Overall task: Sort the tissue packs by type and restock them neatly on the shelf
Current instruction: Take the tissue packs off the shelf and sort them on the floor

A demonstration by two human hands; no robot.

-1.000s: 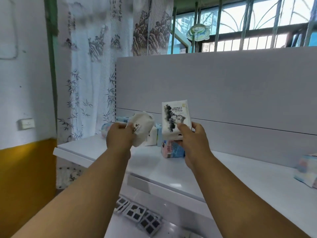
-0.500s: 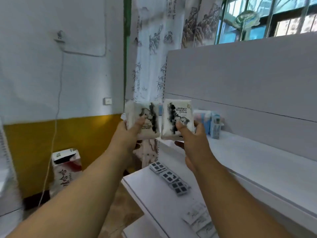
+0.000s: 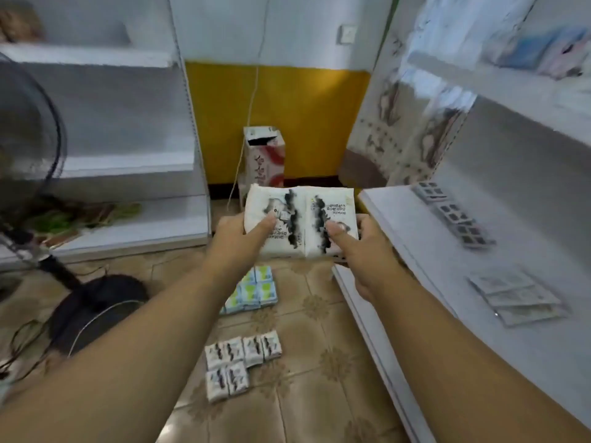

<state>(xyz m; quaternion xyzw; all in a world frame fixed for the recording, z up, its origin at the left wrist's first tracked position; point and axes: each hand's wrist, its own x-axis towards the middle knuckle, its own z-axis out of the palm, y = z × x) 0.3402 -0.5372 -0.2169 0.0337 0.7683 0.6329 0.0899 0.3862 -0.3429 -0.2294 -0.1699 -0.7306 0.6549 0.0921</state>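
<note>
While sorting: a person holds two ink-print tissue packs edge to edge over the floor, apparently pairing one type.
Left hand (image 3: 238, 233): grasping the left pack (image 3: 275, 220).
Right hand (image 3: 359, 247): grasping the right pack (image 3: 331, 219).
Floor: matching packs (image 3: 238, 359) grouped, green packs (image 3: 256, 290) apart.
Shelf (image 3: 479, 282): just right.

Two white ink-print tissue packs, the left pack (image 3: 277, 223) and right pack (image 3: 329, 222), are sitting side by side, edges touching, up off the floor. Matching packs (image 3: 238, 362) are lying grouped near, green-blue packs (image 3: 254, 290) slightly farther.
</note>
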